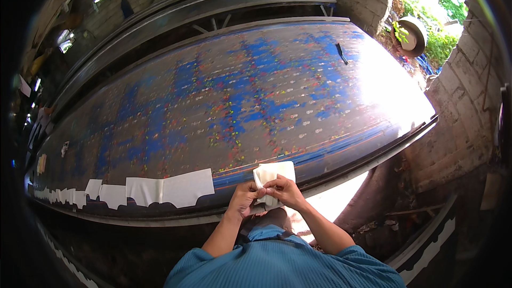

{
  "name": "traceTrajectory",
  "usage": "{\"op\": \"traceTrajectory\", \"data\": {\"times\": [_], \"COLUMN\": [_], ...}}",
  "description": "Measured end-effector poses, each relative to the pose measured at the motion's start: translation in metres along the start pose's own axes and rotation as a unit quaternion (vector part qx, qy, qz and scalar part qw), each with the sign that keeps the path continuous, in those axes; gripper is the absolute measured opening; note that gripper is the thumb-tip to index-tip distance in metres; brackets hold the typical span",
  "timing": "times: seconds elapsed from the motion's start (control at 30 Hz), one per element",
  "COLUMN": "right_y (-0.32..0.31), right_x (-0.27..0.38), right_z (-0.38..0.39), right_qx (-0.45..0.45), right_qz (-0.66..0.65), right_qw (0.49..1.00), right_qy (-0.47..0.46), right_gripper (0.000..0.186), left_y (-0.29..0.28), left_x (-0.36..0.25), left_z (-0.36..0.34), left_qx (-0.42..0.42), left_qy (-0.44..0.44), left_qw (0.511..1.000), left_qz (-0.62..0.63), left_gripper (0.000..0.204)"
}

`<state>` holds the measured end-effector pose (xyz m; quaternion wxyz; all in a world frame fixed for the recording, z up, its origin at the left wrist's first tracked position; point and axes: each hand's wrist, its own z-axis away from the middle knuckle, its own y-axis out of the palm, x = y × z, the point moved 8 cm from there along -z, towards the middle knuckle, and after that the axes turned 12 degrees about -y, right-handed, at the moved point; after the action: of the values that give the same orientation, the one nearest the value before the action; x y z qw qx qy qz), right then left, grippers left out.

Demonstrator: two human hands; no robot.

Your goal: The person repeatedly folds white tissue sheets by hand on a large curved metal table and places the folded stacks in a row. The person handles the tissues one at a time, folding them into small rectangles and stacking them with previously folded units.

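Close to my body, at the near edge of a long table (181, 122), both my hands are closed on a small stack of off-white cloth pieces (281, 169). My left hand (245, 197) grips the stack's left side, and my right hand (286, 191) pinches it from the right with the fingertips together. The stack's top lies over the table's edge strip; whether it touches the surface I cannot tell. Left of my hands, several flat white cloth pieces (188, 188) lie in a row along the near edge, with curved cut-outs at their lower side.
Paint in blue, red and yellow-green marks the tabletop. A thin dark object (341, 53) lies toward its far right. Behind stand more long tables (197, 13). At right are a block wall (453, 106), a bright opening and a round basin (412, 37). Another table's edge (426, 256) shows lower right.
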<state>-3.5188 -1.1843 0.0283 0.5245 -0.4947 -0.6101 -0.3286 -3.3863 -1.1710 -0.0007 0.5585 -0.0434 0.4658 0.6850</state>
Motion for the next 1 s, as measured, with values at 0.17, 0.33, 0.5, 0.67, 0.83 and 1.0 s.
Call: {"op": "traceTrajectory", "data": {"times": [0.17, 0.33, 0.5, 0.67, 0.83, 1.0], "right_y": [0.008, -0.009, -0.140, -0.256, -0.285, -0.200], "right_x": [-0.007, -0.030, 0.004, 0.073, 0.052, -0.056], "right_z": [-0.001, 0.003, 0.010, 0.007, -0.023, -0.063], "right_qx": [0.023, -0.053, -0.288, -0.304, -0.256, -0.048], "right_qz": [-0.012, -0.189, -0.292, -0.316, -0.251, -0.056], "right_qw": [1.000, 0.977, 0.911, 0.889, 0.933, 0.988], "right_qy": [0.012, 0.081, -0.049, -0.134, -0.024, 0.136], "right_gripper": [0.021, 0.017, 0.029, 0.045, 0.030, 0.011], "left_y": [-0.006, -0.014, -0.050, -0.071, -0.035, 0.016], "left_x": [-0.004, -0.014, -0.095, -0.165, -0.170, -0.119], "left_z": [-0.004, -0.009, 0.029, 0.115, 0.098, -0.028], "left_qx": [-0.009, 0.001, 0.007, -0.073, -0.181, -0.249], "left_qy": [0.007, 0.043, 0.232, 0.396, 0.378, 0.189], "left_qw": [0.996, 0.999, 0.969, 0.912, 0.903, 0.835], "left_qz": [-0.085, -0.012, 0.081, 0.079, -0.097, -0.453], "left_gripper": [0.025, 0.032, 0.027, 0.028, 0.018, 0.025]}}
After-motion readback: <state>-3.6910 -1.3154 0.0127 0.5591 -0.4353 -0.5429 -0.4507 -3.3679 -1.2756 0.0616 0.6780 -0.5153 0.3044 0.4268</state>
